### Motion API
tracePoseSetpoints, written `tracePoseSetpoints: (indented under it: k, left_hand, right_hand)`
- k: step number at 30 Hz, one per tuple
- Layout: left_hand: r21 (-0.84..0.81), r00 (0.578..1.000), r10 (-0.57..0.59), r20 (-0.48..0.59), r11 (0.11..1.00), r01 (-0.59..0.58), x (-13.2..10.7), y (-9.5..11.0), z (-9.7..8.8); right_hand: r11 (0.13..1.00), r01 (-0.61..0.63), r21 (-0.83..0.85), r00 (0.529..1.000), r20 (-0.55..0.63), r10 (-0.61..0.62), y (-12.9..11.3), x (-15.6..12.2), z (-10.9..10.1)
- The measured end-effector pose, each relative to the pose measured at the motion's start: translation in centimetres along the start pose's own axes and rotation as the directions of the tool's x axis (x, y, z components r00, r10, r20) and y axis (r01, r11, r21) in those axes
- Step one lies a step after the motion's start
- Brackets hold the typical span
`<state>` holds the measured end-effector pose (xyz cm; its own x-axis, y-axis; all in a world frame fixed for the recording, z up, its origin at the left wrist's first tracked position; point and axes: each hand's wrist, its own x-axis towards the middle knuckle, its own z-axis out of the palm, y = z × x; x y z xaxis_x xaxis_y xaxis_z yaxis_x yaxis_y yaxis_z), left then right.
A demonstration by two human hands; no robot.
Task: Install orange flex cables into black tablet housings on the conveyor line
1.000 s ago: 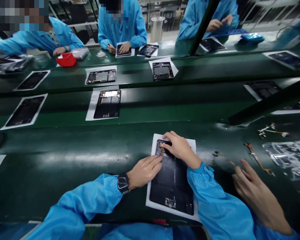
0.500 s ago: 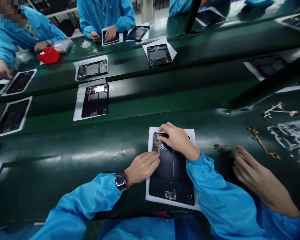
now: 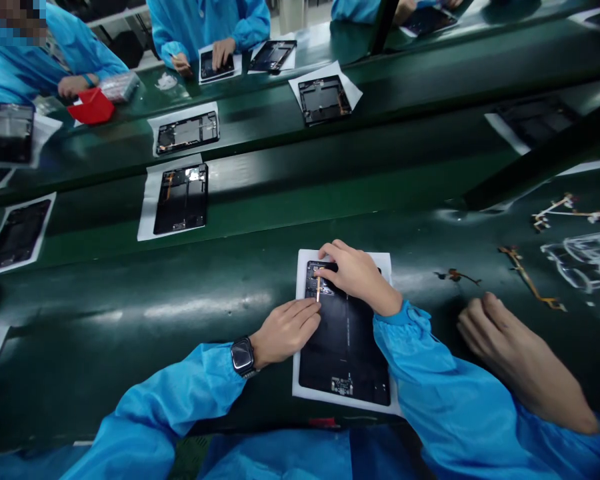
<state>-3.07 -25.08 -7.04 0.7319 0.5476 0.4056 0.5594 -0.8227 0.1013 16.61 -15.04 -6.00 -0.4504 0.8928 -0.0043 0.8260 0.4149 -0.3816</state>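
Note:
A black tablet housing (image 3: 344,347) lies on a white sheet (image 3: 297,387) at the bench's front. An orange ribbon cable (image 3: 319,288) runs along its upper left part. At the cable's lower end, my left hand (image 3: 289,330) has its fingers pressed together, their tips on the cable. My right hand (image 3: 355,275) reaches across the top of the housing. Its thumb is on the cable's upper end, and its index finger curls over by the top edge. The hand covers the housing's upper right part.
A co-worker's hand (image 3: 510,350) rests at right, near a small flex cable (image 3: 457,275) and a longer one (image 3: 530,277). Clear plastic pieces (image 3: 590,263) lie beyond. Another tablet housing (image 3: 183,200) lies on the belt. A dark post (image 3: 545,157) slants at right.
The co-worker's hand at right has let go of the small flex cable, which now lies on the bench. At far left, a person has lifted a tablet housing. My hands have barely moved.

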Motion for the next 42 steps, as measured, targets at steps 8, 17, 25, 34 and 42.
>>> tracePoseSetpoints:
  k: [8, 17, 25, 34, 42]
  left_hand:
    - [-0.008, 1.000, 0.007, 0.029, 1.000, -0.007, -0.1, -0.1, 0.1]
    - [-0.036, 0.996, 0.014, 0.086, 0.999, -0.011, -0.3, -0.3, 0.1]
    - [-0.024, 0.995, 0.021, 0.096, 1.000, -0.018, -0.2, -0.3, 0.1]
    - [-0.168, 0.996, -0.045, 0.080, 0.984, 0.058, 0.3, -0.7, -0.4]
    - [-0.180, 0.983, -0.036, 0.178, 0.981, 0.069, 0.2, -1.7, -0.9]
  right_hand:
    - [1.000, -0.002, -0.001, 1.000, -0.007, 0.002, -0.1, -0.1, 0.0]
    - [1.000, 0.006, -0.005, 1.000, -0.009, -0.006, 0.1, 0.0, 0.1]
    - [1.000, 0.004, 0.011, 1.000, -0.003, -0.004, 0.1, -0.1, -0.1]
    - [1.000, -0.003, 0.026, 1.000, -0.004, 0.004, 0.1, -0.1, -0.1]
    - [0.950, 0.048, 0.309, 0.999, 0.006, -0.053, 0.2, -2.0, -3.6]
